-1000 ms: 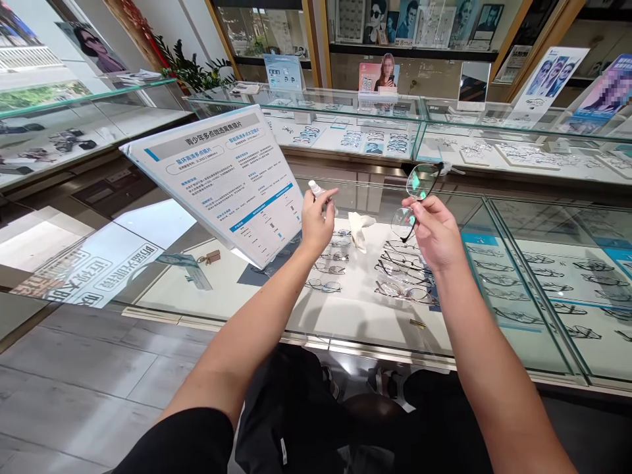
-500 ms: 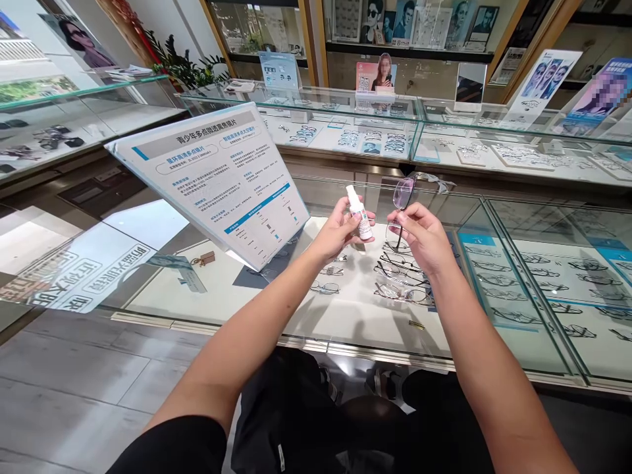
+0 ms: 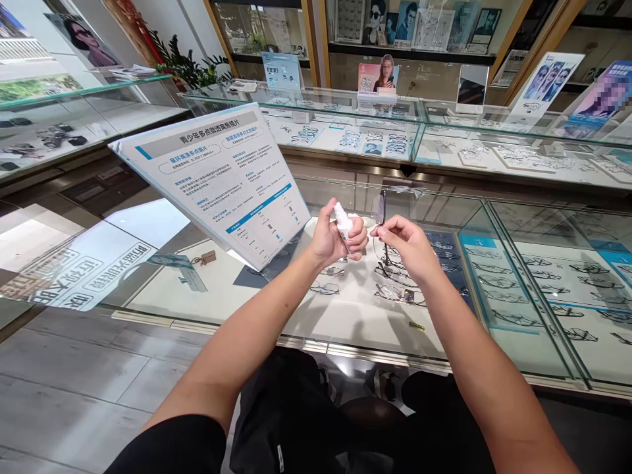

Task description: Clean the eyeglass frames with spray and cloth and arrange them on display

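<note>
My left hand (image 3: 326, 238) is wrapped round a small white spray bottle (image 3: 342, 220), its thumb raised alongside the nozzle. The bottle leans and its top points up toward the left. My right hand (image 3: 409, 242) pinches a pair of eyeglasses (image 3: 378, 209) between thumb and fingertips. One lens stands upright above the fingers, seen nearly edge-on; the other part hangs below them. A short gap separates the bottle from the glasses. Both hands are over the glass display counter (image 3: 345, 322), where rows of eyeglasses (image 3: 395, 291) lie beneath.
A large printed sign (image 3: 217, 184) stands tilted on the counter at my left. A brown keychain-like item (image 3: 206, 257) lies near it. More glass showcases (image 3: 345, 118) with eyewear and advertising cards run along the back. A plant (image 3: 187, 66) stands at the far left.
My left hand has turned the bottle and closed its fingers further round it, thumb now up. The right hand moved slightly left and down, and the glasses rotated so the lens shows edge-on.
</note>
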The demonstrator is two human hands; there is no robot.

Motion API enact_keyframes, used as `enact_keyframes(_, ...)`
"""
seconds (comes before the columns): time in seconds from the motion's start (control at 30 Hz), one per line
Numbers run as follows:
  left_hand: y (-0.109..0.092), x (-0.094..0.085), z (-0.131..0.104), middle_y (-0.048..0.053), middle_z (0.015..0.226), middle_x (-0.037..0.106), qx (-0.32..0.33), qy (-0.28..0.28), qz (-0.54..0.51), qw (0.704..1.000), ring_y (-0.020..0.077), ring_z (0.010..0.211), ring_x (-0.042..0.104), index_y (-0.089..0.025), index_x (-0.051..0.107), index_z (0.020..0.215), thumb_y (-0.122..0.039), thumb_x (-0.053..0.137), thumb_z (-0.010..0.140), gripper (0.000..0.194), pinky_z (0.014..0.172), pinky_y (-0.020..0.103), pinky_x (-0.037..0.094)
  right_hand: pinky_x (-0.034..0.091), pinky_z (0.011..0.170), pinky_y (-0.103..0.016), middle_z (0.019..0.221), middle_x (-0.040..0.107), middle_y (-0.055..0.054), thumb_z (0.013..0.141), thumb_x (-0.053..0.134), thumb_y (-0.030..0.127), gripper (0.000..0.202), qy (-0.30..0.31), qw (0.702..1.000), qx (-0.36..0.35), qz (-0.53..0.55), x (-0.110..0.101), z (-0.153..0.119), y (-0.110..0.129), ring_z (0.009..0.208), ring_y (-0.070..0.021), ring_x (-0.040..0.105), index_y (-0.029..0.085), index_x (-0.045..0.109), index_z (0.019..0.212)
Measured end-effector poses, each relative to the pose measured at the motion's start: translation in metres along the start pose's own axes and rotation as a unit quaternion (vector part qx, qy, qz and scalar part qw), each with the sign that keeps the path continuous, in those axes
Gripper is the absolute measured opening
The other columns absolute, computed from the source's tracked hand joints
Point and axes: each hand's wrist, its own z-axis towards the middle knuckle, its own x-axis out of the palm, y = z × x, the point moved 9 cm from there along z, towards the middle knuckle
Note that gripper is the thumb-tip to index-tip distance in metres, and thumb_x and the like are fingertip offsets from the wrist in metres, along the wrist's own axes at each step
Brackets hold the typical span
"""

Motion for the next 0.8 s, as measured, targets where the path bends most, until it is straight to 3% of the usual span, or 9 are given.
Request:
enact_keyframes(0.13, -0.001, -0.007, 0.004, -0.001, 0.053, 0.038, 0.029, -0.04, 0.048, 0.998, 0.0134, 0.047, 0.04, -0.022, 0.051, 0.057, -0.1, 0.037, 0.087, 0.085, 0.043, 0.027, 0.036, 0.051, 0.09, -0.039, 0.09, 0.077, -0.004, 0.073, 0.092, 0.076, 0.055, 0.018, 1.0, 0.006, 0.005, 0.008, -0.002, -0.003, 0.092, -0.0223, 0.065, 0.026, 0.07, 0.083)
enact_keyframes(0.3, -0.004, -0.024, 0.007, 0.002, 0.058, 0.052, 0.089, -0.129, 0.171, 0.973, 0.0117, 0.051, 0.049, -0.018, 0.063, 0.063, -0.091, 0.058, 0.085, 0.076, 0.049, 0.026, 0.041, 0.053, 0.093, -0.039, 0.089, 0.078, -0.003, 0.075, 0.093, 0.071, 0.051, 0.037, 0.999, 0.006, 0.028, 0.014, -0.003, -0.002, 0.091, -0.0218, 0.068, 0.026, 0.072, 0.084)
enact_keyframes(0.6, 0.002, -0.031, 0.009, 0.002, 0.064, 0.056, 0.088, -0.137, 0.214, 0.963, 0.0129, 0.058, 0.05, -0.02, 0.06, 0.069, -0.09, 0.06, 0.084, 0.072, 0.052, 0.027, 0.045, 0.056, 0.093, -0.039, 0.088, 0.078, -0.003, 0.076, 0.094, 0.067, 0.046, 0.054, 0.997, 0.006, 0.059, 0.021, -0.005, 0.0, 0.092, -0.0227, 0.07, 0.026, 0.074, 0.082)
enact_keyframes(0.8, 0.003, -0.025, 0.008, 0.001, 0.064, 0.053, 0.076, -0.13, 0.236, 0.96, 0.0127, 0.058, 0.05, -0.02, 0.061, 0.07, -0.094, 0.056, 0.085, 0.075, 0.054, 0.027, 0.044, 0.055, 0.092, -0.039, 0.091, 0.079, -0.003, 0.079, 0.092, 0.064, 0.043, 0.03, 0.997, 0.01, 0.066, 0.013, -0.002, -0.003, 0.091, -0.0217, 0.068, 0.026, 0.072, 0.083)
